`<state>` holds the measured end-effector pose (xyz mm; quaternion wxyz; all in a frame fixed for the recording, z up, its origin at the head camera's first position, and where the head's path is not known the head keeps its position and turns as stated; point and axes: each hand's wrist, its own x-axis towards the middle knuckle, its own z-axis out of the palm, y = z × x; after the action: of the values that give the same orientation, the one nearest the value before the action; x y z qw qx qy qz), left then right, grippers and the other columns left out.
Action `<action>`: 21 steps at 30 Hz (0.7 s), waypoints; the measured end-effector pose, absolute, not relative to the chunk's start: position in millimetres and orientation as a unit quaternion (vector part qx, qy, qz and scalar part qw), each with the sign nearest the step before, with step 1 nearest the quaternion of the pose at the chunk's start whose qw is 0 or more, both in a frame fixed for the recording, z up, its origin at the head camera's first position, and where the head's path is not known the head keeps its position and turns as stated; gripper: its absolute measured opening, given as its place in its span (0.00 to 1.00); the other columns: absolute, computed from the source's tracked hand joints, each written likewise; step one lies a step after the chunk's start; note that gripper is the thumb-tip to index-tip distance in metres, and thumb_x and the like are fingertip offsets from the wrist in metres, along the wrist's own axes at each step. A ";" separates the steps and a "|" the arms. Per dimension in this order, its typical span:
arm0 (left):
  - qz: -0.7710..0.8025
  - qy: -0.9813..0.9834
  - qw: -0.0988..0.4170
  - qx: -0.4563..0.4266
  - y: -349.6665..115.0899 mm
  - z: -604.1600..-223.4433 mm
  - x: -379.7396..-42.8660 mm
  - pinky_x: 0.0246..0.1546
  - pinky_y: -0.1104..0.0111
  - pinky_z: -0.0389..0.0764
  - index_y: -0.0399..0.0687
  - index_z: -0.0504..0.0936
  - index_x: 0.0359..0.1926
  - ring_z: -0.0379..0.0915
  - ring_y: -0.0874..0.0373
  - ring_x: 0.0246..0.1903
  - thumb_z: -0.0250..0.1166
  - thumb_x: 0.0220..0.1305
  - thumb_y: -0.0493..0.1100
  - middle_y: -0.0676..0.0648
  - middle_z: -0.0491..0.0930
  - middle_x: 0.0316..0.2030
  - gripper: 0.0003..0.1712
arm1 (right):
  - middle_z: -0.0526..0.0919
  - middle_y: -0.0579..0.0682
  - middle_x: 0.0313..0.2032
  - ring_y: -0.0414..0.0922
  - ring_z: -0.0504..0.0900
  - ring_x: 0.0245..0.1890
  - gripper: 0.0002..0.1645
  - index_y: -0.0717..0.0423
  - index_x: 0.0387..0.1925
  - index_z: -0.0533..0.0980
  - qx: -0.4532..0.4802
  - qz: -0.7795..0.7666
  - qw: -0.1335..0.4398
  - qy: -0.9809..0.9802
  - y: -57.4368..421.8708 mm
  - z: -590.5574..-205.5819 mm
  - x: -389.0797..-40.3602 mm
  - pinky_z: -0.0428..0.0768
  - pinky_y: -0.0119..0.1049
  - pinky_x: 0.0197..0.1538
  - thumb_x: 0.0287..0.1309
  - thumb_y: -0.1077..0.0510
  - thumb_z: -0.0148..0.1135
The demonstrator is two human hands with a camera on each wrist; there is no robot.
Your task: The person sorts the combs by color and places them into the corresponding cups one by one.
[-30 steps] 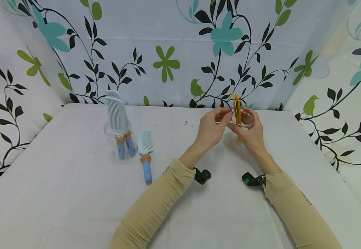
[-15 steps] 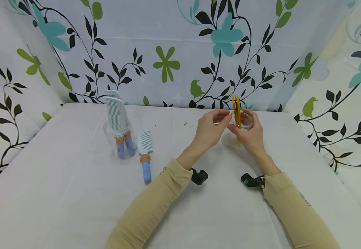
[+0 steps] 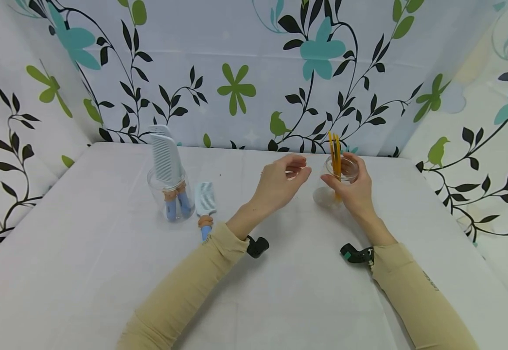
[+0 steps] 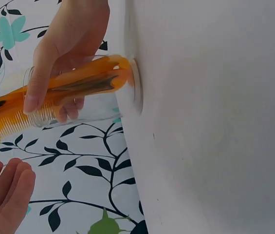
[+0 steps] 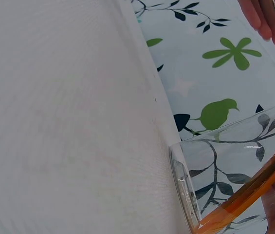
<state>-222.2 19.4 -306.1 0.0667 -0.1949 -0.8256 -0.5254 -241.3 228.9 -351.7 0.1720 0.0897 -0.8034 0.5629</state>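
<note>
My right hand point(image 3: 358, 192) grips a clear glass jar point(image 3: 351, 167) at the back right of the table, thumb on the near side. The jar stands upright on its base and holds amber-orange combs point(image 3: 336, 158), their teeth and upper ends sticking out past the rim. In the left wrist view one comb point(image 4: 91, 78) slants through the glass down to the bottom. My left hand point(image 3: 277, 183) is to the left of that jar, apart from it, fingers loosely bent with nothing in them. The right wrist view shows the jar's lower wall point(image 5: 225, 161) and, higher up, the left fingertips point(image 5: 268, 24).
A second clear jar point(image 3: 154, 185) at the back left holds light-blue combs point(image 3: 166, 160) with blue handles. Beside it another such comb point(image 3: 206, 199) lies on the white table point(image 3: 289, 291), its handle partly behind the left sleeve. A patterned cloth point(image 3: 236, 43) hangs behind.
My left hand has drawn away from the jar of orange combs toward the left, and its sleeve now covers part of the loose comb's handle. The right hand keeps its hold on the jar.
</note>
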 end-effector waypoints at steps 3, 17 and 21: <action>-0.510 -0.835 0.070 -0.193 8.6 -306.0 -220.0 0.59 0.70 0.78 0.42 0.78 0.59 0.79 0.55 0.55 0.61 0.72 0.46 0.46 0.82 0.55 0.20 | 0.71 0.62 0.66 0.57 0.70 0.66 0.42 0.54 0.70 0.61 0.094 0.567 0.170 -0.800 230.2 -353.3 -242.6 0.54 0.62 0.75 0.59 0.54 0.71; -0.475 -0.846 0.137 -0.198 -59.3 -301.9 -200.3 0.61 0.62 0.78 0.43 0.76 0.60 0.77 0.52 0.56 0.64 0.69 0.44 0.46 0.79 0.59 0.22 | 0.73 0.60 0.66 0.54 0.71 0.65 0.44 0.52 0.70 0.61 0.093 0.569 0.171 -0.799 242.5 -373.7 -263.0 0.59 0.57 0.73 0.56 0.56 0.73; -0.469 -0.848 0.153 -0.195 -77.8 -301.9 -195.7 0.61 0.60 0.78 0.43 0.77 0.60 0.77 0.50 0.56 0.65 0.68 0.44 0.45 0.79 0.58 0.22 | 0.72 0.60 0.66 0.54 0.71 0.65 0.44 0.51 0.70 0.61 0.093 0.568 0.175 -0.799 244.8 -378.3 -267.1 0.60 0.57 0.73 0.56 0.57 0.73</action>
<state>-195.7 -77.8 -301.9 0.1534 -0.1951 -0.8475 -0.4691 -267.1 244.8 -378.3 0.1746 0.0931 -0.7989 0.5680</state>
